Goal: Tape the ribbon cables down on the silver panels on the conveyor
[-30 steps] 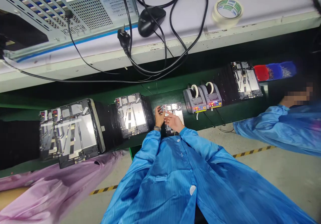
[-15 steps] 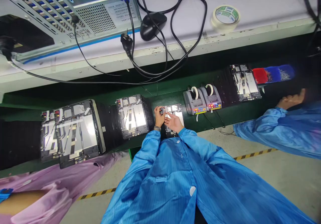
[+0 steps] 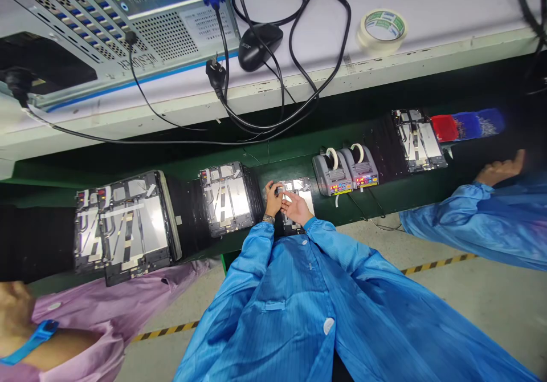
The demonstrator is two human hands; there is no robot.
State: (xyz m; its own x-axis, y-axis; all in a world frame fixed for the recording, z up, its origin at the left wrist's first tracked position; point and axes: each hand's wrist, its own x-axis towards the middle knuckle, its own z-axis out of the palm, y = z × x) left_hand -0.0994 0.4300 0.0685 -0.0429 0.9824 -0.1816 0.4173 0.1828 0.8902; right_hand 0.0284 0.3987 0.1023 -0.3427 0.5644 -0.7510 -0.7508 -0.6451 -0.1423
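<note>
An opened tablet-like device [image 3: 305, 188], with silver panels and a dark frame, lies on the green bench in front of me. My left hand [image 3: 273, 200] is at its upper left part, the fingers bent and pinched around a small dark spot too tiny to name. From the other side my right hand [image 3: 298, 208] reaches over the device, thumb and forefinger brought together close to the left fingertips. What the right fingers hold, if anything, is hidden. Just left of my hands stands a stack of similar opened devices [image 3: 226, 198].
Two tape dispensers [image 3: 339, 178] sit to the right, then another device stack [image 3: 419, 142] and red [image 3: 444, 127] and blue bins [image 3: 468, 126]. More devices [image 3: 134, 228] lie far left. Co-workers' hands show at left [image 3: 15, 308] and right [image 3: 502, 168]. Cables [image 3: 282, 126] hang off the shelf.
My hands stay nearly in place over the device, with slight finger movement. The left co-worker's hand and blue wristband have come into view at the lower left.
</note>
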